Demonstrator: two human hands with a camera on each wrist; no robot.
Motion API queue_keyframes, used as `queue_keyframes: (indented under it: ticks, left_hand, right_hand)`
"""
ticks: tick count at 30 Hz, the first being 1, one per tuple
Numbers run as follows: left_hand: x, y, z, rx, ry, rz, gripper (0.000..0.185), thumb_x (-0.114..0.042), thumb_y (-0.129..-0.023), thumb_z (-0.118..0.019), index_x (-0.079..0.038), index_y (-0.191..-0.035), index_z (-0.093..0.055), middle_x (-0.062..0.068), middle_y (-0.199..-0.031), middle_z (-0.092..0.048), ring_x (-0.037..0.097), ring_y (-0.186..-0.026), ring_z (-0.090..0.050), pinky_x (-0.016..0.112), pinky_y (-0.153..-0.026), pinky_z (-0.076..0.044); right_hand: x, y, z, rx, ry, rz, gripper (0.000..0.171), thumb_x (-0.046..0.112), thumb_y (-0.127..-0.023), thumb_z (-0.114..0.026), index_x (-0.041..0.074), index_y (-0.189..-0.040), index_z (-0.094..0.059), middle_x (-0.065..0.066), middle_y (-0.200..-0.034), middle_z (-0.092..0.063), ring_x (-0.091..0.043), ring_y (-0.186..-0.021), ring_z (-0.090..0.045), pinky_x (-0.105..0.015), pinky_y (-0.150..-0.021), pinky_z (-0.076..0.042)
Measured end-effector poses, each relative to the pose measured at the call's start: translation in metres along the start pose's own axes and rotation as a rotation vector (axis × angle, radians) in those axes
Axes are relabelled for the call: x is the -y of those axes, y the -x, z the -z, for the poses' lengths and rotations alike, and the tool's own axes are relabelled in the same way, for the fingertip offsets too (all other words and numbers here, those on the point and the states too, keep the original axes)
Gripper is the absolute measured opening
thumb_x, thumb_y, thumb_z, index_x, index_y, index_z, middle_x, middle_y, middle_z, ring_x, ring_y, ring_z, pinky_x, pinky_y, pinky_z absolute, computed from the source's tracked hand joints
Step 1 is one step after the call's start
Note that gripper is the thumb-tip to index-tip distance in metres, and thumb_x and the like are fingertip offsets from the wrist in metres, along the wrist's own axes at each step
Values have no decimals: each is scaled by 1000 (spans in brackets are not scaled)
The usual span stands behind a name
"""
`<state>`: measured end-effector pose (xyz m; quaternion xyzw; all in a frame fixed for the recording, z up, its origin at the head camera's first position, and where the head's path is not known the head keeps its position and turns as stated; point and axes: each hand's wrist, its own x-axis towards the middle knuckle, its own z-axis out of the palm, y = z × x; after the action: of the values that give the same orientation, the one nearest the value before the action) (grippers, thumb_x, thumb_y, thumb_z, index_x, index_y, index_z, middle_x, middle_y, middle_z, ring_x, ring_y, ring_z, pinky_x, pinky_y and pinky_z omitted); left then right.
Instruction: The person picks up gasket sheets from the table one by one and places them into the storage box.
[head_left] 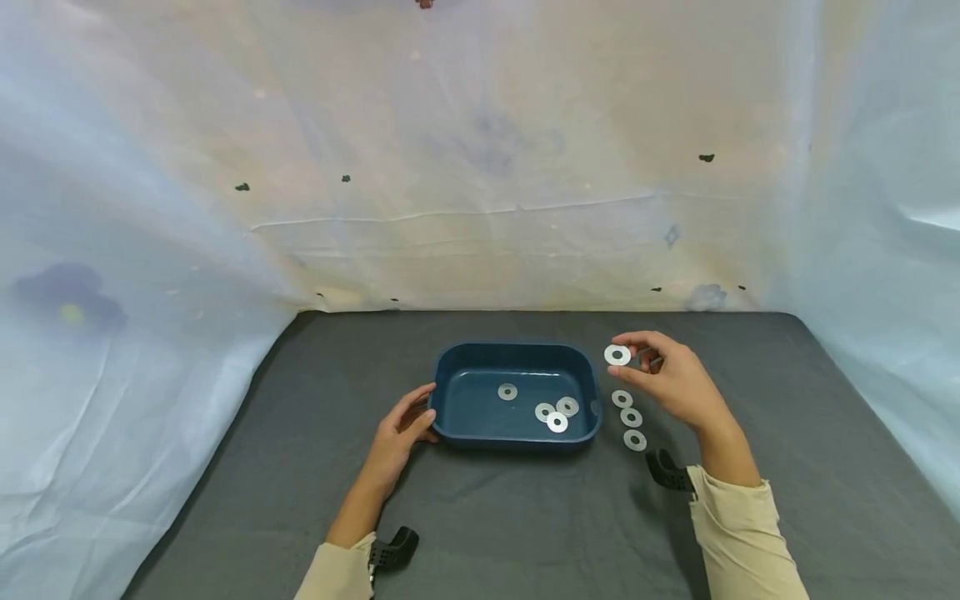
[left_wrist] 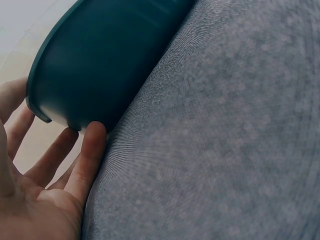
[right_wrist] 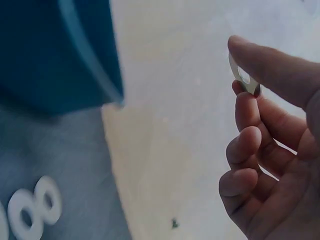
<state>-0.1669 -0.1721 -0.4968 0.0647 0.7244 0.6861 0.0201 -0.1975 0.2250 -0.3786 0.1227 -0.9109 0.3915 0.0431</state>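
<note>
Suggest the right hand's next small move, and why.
Probably carry the pinched washer leftward over the blue tray and release it: the right hand holds it just outside the tray's right end, four washers lie inside, and the left hand touches the opposite end.

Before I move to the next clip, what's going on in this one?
A person's right hand pinches a washer between its fingers, raised just right of the blue tray. The left hand touches the tray's left end. Four washers lie in the tray, and three others lie in a row on the grey cloth to its right.
</note>
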Motion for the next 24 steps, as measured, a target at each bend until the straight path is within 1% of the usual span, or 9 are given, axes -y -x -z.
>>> queue_keyframes:
  ticks: [4,10,14,19,24]
  left_hand:
    - [1,1,-1,-6,10,6,46,-23,-101,-60,-19,-145,-50,15,-144,-48,11,-96,-62,30,-78,-58]
    - [1,0,-1,-4,15,4,47,-24,-101,-61,-18,-146,-49,17,-144,-49,11,-93,-64,30,-79,-58]
    - [0,-1,-2,-13,19,3,46,-23,-100,-61,-19,-145,-50,16,-143,-49,11,-93,-63,29,-78,-58]
    - [0,-1,-5,7,16,-4,47,-24,-100,-61,-18,-146,-50,16,-145,-47,11,-98,-62,30,-79,-58]
    - [2,2,-6,-1,13,2,46,-21,-100,-61,-18,-145,-50,15,-145,-47,13,-100,-61,30,-79,-58]
  right_hand:
    - [10,-4,-5,23,-38,24,41,31,-90,-75,16,-127,-63,-5,-91,-49,-18,-77,-45,-27,-61,-39]
    - [19,-5,-22,77,-51,4,39,28,-90,-76,16,-125,-65,-7,-91,-49,-20,-78,-46,-28,-61,-38]
    - [20,-5,-30,98,-40,-5,38,28,-90,-76,16,-124,-65,-10,-94,-52,-20,-80,-46,-28,-62,-38]
    - [16,-5,-41,112,-47,-22,38,25,-88,-77,15,-122,-67,-9,-97,-55,-20,-78,-47,-26,-59,-39]
    - [17,-11,-57,164,-31,4,37,27,-87,-78,14,-120,-68,-6,-95,-56,-18,-78,-48,-26,-60,-40]
